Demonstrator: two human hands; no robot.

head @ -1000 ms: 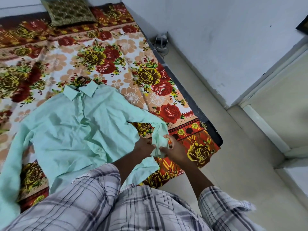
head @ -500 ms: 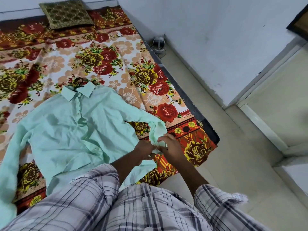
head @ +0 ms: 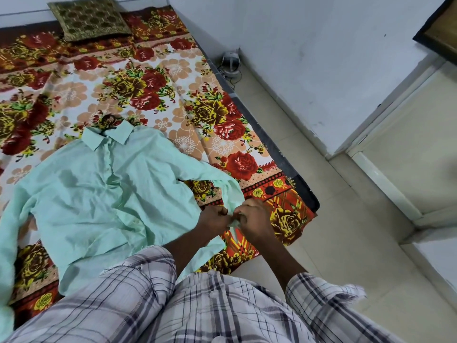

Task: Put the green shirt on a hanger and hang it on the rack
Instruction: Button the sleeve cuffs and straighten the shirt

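Green shirt point(head: 99, 194) lies flat, front up, on the floral bed point(head: 173, 100), dark hanger hook point(head: 108, 120) poking out at the collar. My left hand point(head: 214, 219) and right hand point(head: 252, 219) are both pinched closed on the cuff of its sleeve near the bed's edge.

Low mattress point(head: 291, 167) on tiled floor point(head: 346, 243), set against wall, covered with floral bedsheet point(head: 173, 78) in red, yellow and peach. Green shirt point(head: 99, 194) spread front-up on sheet, collar toward far end, one sleeve along near-left edge, other sleeve reaching near-right corner. Dark hanger hook point(head: 110, 119) noted protruding at collar, lying on sheet. Olive patterned cushion point(head: 89, 17) at far end, flat on sheet. Small grey device point(head: 231, 63) with cable on floor just beside mattress edge, near wall.
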